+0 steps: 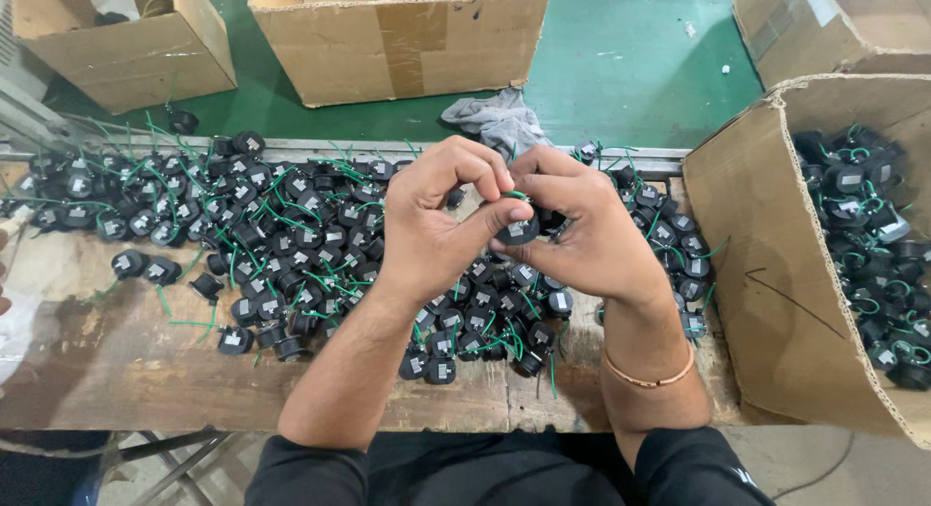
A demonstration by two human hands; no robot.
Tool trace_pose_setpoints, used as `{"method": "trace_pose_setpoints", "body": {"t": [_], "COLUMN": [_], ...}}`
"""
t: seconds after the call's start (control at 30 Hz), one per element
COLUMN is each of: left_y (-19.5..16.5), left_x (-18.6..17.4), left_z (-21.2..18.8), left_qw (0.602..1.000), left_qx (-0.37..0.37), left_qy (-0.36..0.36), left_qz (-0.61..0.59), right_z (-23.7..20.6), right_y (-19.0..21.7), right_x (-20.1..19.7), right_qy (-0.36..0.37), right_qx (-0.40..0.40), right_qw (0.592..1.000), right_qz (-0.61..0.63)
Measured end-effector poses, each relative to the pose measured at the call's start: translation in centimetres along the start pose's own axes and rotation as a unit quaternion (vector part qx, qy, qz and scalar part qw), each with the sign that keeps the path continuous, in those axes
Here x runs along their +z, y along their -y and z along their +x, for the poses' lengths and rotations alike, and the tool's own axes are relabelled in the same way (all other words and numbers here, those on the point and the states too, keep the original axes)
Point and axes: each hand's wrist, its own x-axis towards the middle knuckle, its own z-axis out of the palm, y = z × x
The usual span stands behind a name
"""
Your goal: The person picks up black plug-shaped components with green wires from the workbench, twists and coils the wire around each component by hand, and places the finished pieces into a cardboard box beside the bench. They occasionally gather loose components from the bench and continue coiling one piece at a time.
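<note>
Head view, looking down at two bare hands raised together over the middle of a worn wooden tabletop [126, 370]. The left hand [432, 220] and the right hand [592, 230] meet, and their fingers [485, 167] are closed around one small round black part [519, 231] with a pale label on its face. The left thumb presses on the part from the left; the right-hand fingers curl over it from above. A short green wire [517, 195] rises from the part between the fingertips. A thin bracelet [648, 378] circles the right wrist.

Under and around the hands lies a wide heap of parts [281, 235] of the same kind, black with green wires, spread from the left edge of the tabletop across to its right edge, thickest along the far edge. A few lie apart near the left.

Against the right edge stands an open cardboard box [766, 302], tilted toward the tabletop, holding more of the black parts [868, 244]. A grey cloth [499, 118] lies just past the far edge. Beyond it, on a green floor [630, 60], stand three more cardboard boxes [398, 41].
</note>
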Motion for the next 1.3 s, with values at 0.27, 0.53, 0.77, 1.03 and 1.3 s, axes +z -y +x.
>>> {"method": "trace_pose_setpoints", "body": {"t": [0.27, 0.53, 0.77, 1.03, 1.3], "left_y": [-0.3, -0.8, -1.0, -1.2, -1.6], "left_x": [-0.3, 0.0, 0.2, 0.4, 0.4], "left_z": [-0.2, 0.2, 0.3, 0.3, 0.5], "left_qw": [0.998, 0.995, 0.994, 0.993, 0.991], "left_qx": [0.033, 0.077, 0.090, 0.086, 0.095], "left_qy": [-0.021, -0.003, -0.011, -0.007, -0.003], "left_qz": [-0.051, 0.062, 0.067, 0.082, 0.095], "right_z": [-0.2, -0.2, -0.1, -0.2, -0.2], "right_y": [-0.3, -0.3, -0.3, -0.3, -0.3], "right_x": [-1.0, -1.2, -1.0, -1.3, -1.5], "right_qy": [0.005, 0.003, -0.001, -0.002, -0.021], "right_qx": [-0.028, -0.020, -0.015, -0.025, -0.026], "right_qw": [0.999, 1.000, 0.999, 1.000, 0.999], "right_qz": [0.015, 0.017, 0.030, 0.004, 0.013]}}
